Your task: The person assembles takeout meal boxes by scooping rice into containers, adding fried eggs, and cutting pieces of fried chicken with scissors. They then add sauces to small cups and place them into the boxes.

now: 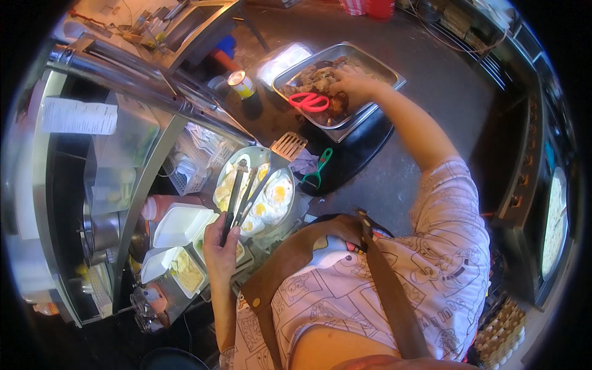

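My left hand (221, 242) is closed around the dark handles of metal tongs (235, 196) and a slotted spatula (288, 147). Both reach over an oval plate (288, 213) of fried eggs (279, 193) and other pale food. Farther off, my right hand (354, 85) dips into a deep metal tray (391, 79) of browned meat pieces (319, 79). Its fingers are curled over the meat, and their tips are partly hidden. Red-handled scissors (309, 102) lie at the tray's near left side.
Open foam boxes (184, 224) with food stand left of the plate. A can (241, 84) sits left of the tray, and a green peeler (319, 170) lies below it. A metal-framed shelf (179, 105) rises at left. Egg cartons (502, 333) are stacked at lower right.
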### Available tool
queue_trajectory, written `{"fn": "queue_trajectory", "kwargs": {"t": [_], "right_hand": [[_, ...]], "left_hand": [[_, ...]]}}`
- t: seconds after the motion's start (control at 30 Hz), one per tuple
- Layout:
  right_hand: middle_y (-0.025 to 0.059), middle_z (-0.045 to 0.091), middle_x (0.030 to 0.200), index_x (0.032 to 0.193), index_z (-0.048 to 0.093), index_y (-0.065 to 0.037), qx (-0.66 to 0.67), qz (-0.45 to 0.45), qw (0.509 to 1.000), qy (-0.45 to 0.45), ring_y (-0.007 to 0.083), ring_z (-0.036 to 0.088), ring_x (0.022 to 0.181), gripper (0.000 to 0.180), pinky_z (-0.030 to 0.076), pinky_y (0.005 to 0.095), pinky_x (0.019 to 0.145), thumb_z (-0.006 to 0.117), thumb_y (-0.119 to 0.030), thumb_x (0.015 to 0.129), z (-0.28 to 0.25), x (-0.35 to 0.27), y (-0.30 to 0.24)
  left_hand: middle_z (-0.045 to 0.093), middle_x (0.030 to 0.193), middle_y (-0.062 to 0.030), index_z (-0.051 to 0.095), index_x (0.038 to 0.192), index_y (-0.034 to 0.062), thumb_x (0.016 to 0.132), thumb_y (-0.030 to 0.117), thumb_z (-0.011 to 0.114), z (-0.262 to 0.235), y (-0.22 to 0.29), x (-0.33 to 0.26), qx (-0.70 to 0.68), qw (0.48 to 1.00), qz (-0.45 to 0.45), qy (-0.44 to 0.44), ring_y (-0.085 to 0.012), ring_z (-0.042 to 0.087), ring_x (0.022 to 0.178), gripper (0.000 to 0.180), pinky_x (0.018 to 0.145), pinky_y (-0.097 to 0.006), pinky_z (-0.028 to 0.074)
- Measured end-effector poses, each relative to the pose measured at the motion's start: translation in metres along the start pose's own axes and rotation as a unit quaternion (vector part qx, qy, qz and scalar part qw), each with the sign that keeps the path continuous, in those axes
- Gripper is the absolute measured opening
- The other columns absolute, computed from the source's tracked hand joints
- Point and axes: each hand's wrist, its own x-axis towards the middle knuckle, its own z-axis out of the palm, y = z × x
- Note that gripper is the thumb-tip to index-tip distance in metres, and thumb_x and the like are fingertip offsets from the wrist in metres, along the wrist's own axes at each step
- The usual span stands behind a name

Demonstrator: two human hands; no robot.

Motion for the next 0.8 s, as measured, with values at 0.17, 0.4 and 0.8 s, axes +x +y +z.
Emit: {"fn": "queue_trajectory", "kwargs": {"t": [0.17,0.4,0.8], "right_hand": [[0.0123,0.060,0.107,0.115,0.063,-0.006,0.278,-0.016,0.960,0.027,0.0244,0.055,0.105,0.055,0.047,0.0387,0.092,0.081,-0.018,0.064,-0.013,-0.010,0.030],[0.0086,0.061,0.112,0.121,0.057,-0.003,0.571,0.030,0.804,0.161,0.0161,0.057,0.105,0.051,0.045,0.0320,0.093,0.076,-0.020,0.078,-0.042,-0.026,-0.030],[0.0136,0.058,0.102,0.084,0.064,-0.001,0.428,-0.134,0.891,0.071,0.0208,0.057,0.098,0.048,0.047,0.0335,0.079,0.087,-0.037,0.063,0.061,0.027,-0.397]], "left_hand": [[0.060,0.091,-0.0031,0.060,0.123,0.0002,0.087,0.013,0.068,-0.014,-0.016,-0.009,0.023,0.998,-0.042,0.043,-0.0093,0.055,0.083,0.040,0.073,-0.023,0.045],[0.065,0.104,-0.0081,0.058,0.125,-0.0024,0.087,0.015,0.069,-0.069,-0.022,-0.034,-0.058,0.981,-0.093,0.161,-0.0121,0.059,0.090,0.043,0.081,-0.026,0.048],[0.064,0.099,-0.0078,0.060,0.120,-0.0029,0.087,0.019,0.070,-0.136,-0.093,-0.143,0.021,0.946,-0.163,0.281,-0.0115,0.059,0.083,0.041,0.075,-0.026,0.047]]}}
